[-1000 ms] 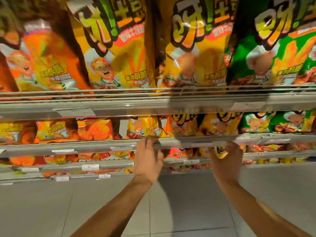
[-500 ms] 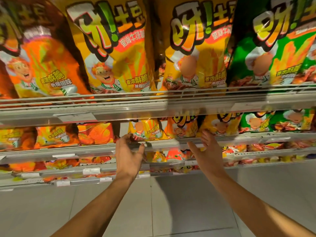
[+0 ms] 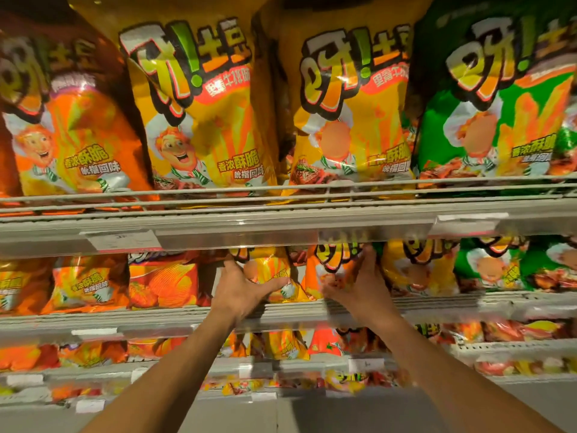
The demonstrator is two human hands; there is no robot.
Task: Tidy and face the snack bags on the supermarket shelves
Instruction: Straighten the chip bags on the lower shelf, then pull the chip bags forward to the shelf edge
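Snack bags fill several supermarket shelves, seen from the head camera looking slightly upward. On the top shelf [image 3: 281, 226] stand four large bags, facing forward: an orange bag [image 3: 71, 129] at far left, two yellow bags [image 3: 203, 120] in the middle, and a green bag [image 3: 499, 114] at right, all behind a wire rail. On the second shelf [image 3: 156, 320] below, smaller bags of the same kinds stand in a row. Both bare arms reach up to this second shelf. The left hand [image 3: 240, 292] touches a small yellow bag [image 3: 274, 273], its fingers spread apart along the bag's left side and thumb across its lower front. The right hand [image 3: 359, 285] rests on the neighbouring small orange bag [image 3: 331, 264], fingers open and laid against its right edge. Two lower shelves hold more bags, blurred. Grey floor tiles show at the bottom.
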